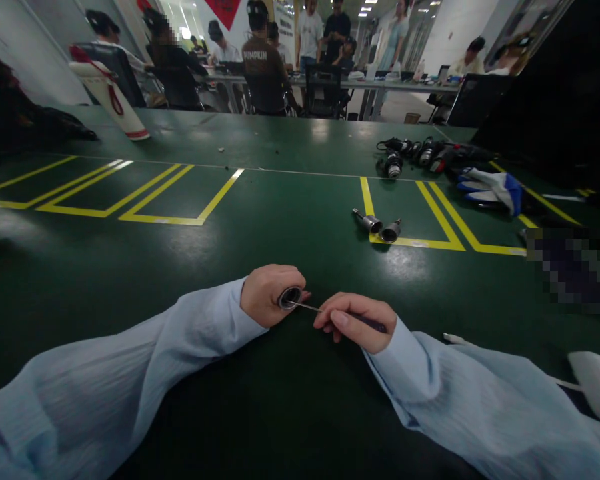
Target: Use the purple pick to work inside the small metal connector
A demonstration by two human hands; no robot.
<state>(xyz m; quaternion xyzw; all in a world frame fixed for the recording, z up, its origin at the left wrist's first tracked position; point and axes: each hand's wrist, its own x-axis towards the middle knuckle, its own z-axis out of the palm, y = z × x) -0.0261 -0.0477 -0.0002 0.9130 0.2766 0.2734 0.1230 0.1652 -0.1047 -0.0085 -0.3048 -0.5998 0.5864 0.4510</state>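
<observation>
- Nearest, a white object [597, 383] lay at the right edge of the green table [220, 407], beside the right sleeve [460, 383].
- The right hand [357, 321] had its thumb and fingers closed on the dark handle of a slim tool [373, 323], its thin metal shaft pointing left.
- The left hand [269, 297] was wrapped around a round metal socket [290, 298], held above the table with its open mouth showing; the tool's tip reached into that mouth, though whether it touched the inner wall I could not tell.
- Beyond the right hand, two more metal parts [370, 223] lay close together on yellow tape [425, 244], cup ends towards the wearer.
- Farther right were blue-and-white gloves [493, 188], with a cluster of dark equipment [425, 153] behind.
- Far left, a white container [113, 100] with red trim leaned.
- Past the table, people [263, 60] sat and stood around other tables.
</observation>
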